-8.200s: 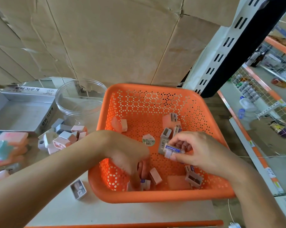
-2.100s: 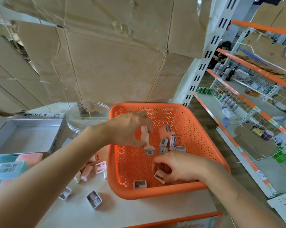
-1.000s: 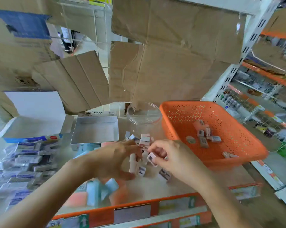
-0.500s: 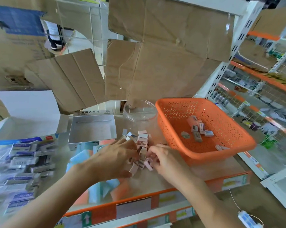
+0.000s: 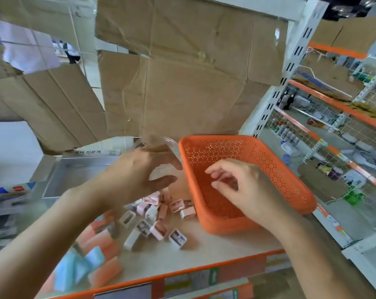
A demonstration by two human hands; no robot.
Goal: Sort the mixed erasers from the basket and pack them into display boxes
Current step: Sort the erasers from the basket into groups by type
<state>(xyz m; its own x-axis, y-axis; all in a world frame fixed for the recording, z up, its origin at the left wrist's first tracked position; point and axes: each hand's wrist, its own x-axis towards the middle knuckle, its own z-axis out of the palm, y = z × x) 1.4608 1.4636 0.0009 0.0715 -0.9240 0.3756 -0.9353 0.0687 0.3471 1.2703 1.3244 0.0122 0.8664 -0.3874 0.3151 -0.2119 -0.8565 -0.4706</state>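
The orange perforated basket point(image 5: 290, 175) stands on the shelf at centre right. My right hand point(image 5: 245, 186) hovers over its inside with loosely curled fingers and holds nothing; it hides whatever erasers lie under it. My left hand point(image 5: 139, 175) hangs with spread fingers above the shelf, just left of the basket's rim, also holding nothing. Below it lies a loose pile of small pink and white erasers point(image 5: 156, 214). An open silver display box point(image 5: 74, 171) sits behind my left wrist.
A clear round jar point(image 5: 165, 141) stands behind my left hand. Large pink and blue erasers point(image 5: 96, 251) lie at the front left. A blue-and-white box point(image 5: 12, 188) with sleeved erasers sits far left. Cardboard sheets back the shelf; an aisle drops away to the right.
Both hands have lifted off the eraser pile. My right hand has moved right, over the basket. My left hand has risen toward the basket's left rim, fingers spread.
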